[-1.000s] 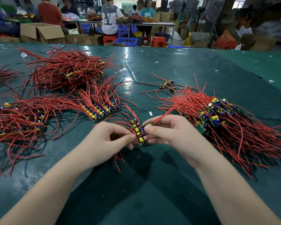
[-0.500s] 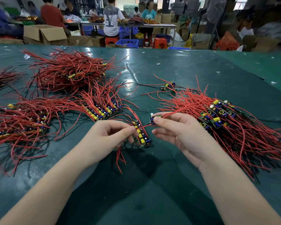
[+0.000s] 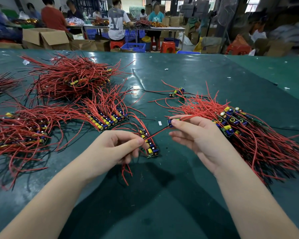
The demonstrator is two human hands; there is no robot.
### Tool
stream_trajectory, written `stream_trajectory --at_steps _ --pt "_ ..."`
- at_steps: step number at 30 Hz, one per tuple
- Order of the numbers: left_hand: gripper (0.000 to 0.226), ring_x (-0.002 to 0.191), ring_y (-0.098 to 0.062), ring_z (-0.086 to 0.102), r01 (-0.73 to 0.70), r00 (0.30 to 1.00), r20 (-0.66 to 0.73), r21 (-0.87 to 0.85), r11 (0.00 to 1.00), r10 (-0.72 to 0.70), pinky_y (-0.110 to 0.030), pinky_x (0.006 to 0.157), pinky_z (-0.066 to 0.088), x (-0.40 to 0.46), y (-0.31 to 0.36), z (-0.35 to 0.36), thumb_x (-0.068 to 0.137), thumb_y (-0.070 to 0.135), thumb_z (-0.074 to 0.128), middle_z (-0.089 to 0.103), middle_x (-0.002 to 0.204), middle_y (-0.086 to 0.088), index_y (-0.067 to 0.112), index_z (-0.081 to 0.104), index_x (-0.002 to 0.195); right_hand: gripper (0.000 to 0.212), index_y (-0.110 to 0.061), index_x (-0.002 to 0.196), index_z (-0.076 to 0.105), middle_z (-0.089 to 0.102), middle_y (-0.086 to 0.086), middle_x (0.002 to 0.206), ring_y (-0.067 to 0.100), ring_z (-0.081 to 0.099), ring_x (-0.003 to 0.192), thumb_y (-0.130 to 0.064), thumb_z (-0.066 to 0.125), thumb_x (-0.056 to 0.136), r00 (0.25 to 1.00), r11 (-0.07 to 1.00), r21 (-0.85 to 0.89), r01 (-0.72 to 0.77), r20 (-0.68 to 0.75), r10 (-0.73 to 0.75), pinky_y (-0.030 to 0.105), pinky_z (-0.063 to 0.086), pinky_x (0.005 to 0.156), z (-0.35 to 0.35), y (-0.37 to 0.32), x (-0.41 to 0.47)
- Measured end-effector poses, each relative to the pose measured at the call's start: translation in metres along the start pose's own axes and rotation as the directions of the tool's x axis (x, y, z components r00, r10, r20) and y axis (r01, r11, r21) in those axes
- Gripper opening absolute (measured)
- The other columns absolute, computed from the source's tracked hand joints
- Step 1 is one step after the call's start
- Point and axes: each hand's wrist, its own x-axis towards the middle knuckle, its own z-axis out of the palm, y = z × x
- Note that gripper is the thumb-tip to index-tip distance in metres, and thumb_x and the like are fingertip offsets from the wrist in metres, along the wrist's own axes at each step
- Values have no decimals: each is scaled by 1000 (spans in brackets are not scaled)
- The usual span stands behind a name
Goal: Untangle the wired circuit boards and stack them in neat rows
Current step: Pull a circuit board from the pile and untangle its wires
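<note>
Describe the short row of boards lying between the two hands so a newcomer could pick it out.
Start at the green table, near edge, between the hands. The short row of boards lies just beside the left hand. Unlike the larger stacks, it holds only a few boards.

Right hand [image 3: 199,135] is pinching a small circuit board [image 3: 171,121] just above center frame, and its red wire [image 3: 156,133] runs down-left to the left hand [image 3: 118,146], which pinches it too. A short row of boards [image 3: 149,145] sits right beside the left fingers on the green table [image 3: 179,178]. Big tangled pile [image 3: 245,133] at right, more stacked rows [image 3: 107,119] at center left.
</note>
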Motion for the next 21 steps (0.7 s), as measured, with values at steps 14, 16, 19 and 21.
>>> stream_trajectory --at_steps 14,16,19,21 --pt "26 44 -7 47 9 986 -167 -32 999 -14 -12 41 35 2 0 1 88 20 61 55 53 3 15 74 66 13 -5 96 66 68 11 79 22 72 73 2 56 91 1000 959 283 9 -16 -4 26 57 64 -5 -4 3" --pt "26 45 -8 49 15 981 -194 -62 998 -27 -12 40 35 3 0 1 89 21 61 55 55 1 14 74 67 16 -4 100 64 66 12 78 25 72 75 3 52 92 1000 940 340 -1 4 -1 28 58 65 -3 -5 3" --pt "28 45 -7 50 40 973 -222 -85 996 -58 -12 40 35 4 -2 1 91 19 61 57 56 1 13 74 67 18 -6 103 61 65 10 74 29 73 80 4 48 94 1000 918 396 10 9 -15 30 59 67 -2 -7 3" --pt "28 45 -7 50 42 970 -235 -82 996 -60 -12 41 36 5 -3 1 90 19 62 58 56 1 12 74 67 19 -6 104 60 64 11 74 30 73 82 4 47 95 1000 907 422 20 0 -22 31 59 68 -2 -8 3"
